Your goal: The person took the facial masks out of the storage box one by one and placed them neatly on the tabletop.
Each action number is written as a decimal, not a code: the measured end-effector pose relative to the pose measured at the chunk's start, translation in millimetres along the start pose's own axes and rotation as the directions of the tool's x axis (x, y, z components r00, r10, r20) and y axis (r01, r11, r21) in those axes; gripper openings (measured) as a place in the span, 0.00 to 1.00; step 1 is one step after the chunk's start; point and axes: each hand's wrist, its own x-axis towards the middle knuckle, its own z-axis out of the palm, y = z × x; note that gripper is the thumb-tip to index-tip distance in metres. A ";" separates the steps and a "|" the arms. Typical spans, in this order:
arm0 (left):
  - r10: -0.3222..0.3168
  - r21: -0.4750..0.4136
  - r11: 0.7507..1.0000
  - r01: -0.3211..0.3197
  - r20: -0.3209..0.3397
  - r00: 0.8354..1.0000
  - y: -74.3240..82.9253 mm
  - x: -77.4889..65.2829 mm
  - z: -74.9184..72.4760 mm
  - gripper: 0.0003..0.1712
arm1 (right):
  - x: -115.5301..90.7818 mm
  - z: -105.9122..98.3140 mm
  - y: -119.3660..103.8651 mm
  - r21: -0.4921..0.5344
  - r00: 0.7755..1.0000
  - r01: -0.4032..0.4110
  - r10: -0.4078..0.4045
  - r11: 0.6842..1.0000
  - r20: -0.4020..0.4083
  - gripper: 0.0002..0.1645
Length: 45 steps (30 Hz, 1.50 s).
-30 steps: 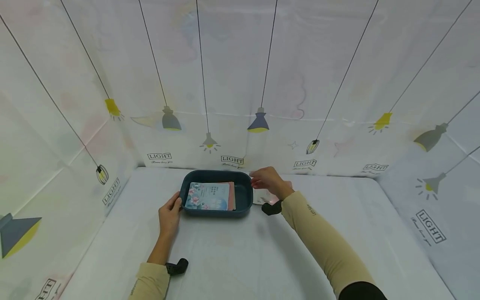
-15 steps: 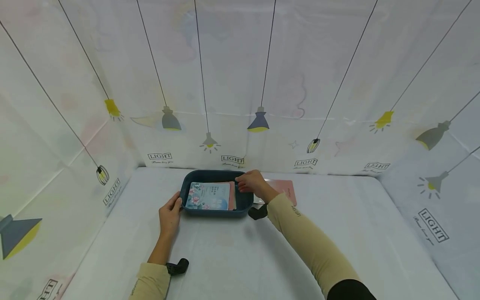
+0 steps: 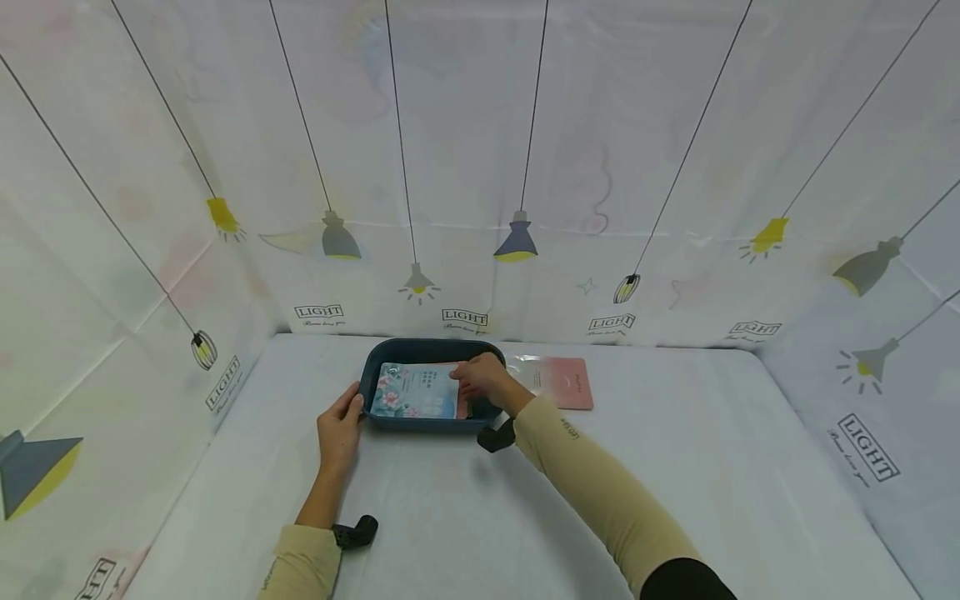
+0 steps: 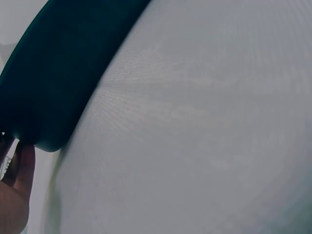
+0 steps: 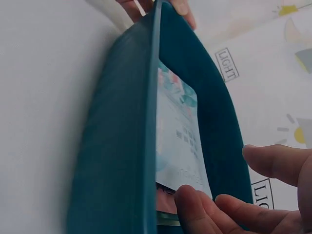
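Note:
A dark teal, rounded rectangular bin (image 3: pixel 420 426) sits on the white table. My left hand (image 3: pixel 339 429) grips its left end; in the right wrist view that thumb lies inside the rim with the fingers outside. In the left wrist view the hand (image 4: pixel 17 195) is at the corner of the bin (image 4: pixel 63 73). Inside lies a flat light-blue floral packet (image 3: pixel 420 390), over a pinkish one (image 5: pixel 165 201). My right hand (image 3: pixel 486 380) reaches over the bin's right end. Its fingertips (image 5: pixel 187 195) are right at the blue packet's edge, thumb spread apart.
A flat pink and silvery packet (image 3: pixel 572 383) lies on the table to the right of the bin, partly behind my right forearm. A white curtain (image 3: pixel 465 125) printed with hanging lamps rises behind the table (image 3: pixel 450 500) and along both sides.
My right hand has moved left from beside the bin's right rim to over the packets inside. The pink packet on the table has come into fuller view. My left hand stays put.

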 end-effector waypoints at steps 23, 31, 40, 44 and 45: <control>-0.029 -0.019 0.999 0.029 0.023 0.999 5.8 -2.2 -2.3 0.25 | 3.9 23.4 7.1 -0.067 0.983 0.019 -0.031 0.998 -0.182 0.09; -0.013 -0.001 1.000 0.013 -0.001 1.000 1.9 -0.3 -0.3 0.25 | 3.3 27.2 4.7 -0.015 0.968 0.025 -0.028 1.000 -0.250 0.07; 0.000 -0.014 1.000 0.000 0.007 1.000 0.7 0.7 -0.9 0.25 | 1.3 35.4 8.6 -0.078 0.984 0.086 -0.097 0.993 -0.150 0.17; -0.002 -0.012 1.000 0.002 0.005 1.000 0.6 0.4 -0.5 0.24 | 2.4 37.8 11.2 -0.074 0.978 0.092 -0.104 0.993 -0.182 0.17; -0.003 -0.012 1.000 0.003 0.006 1.000 0.8 0.2 -0.3 0.24 | 3.0 38.0 11.8 -0.074 0.974 0.089 -0.102 0.993 -0.202 0.17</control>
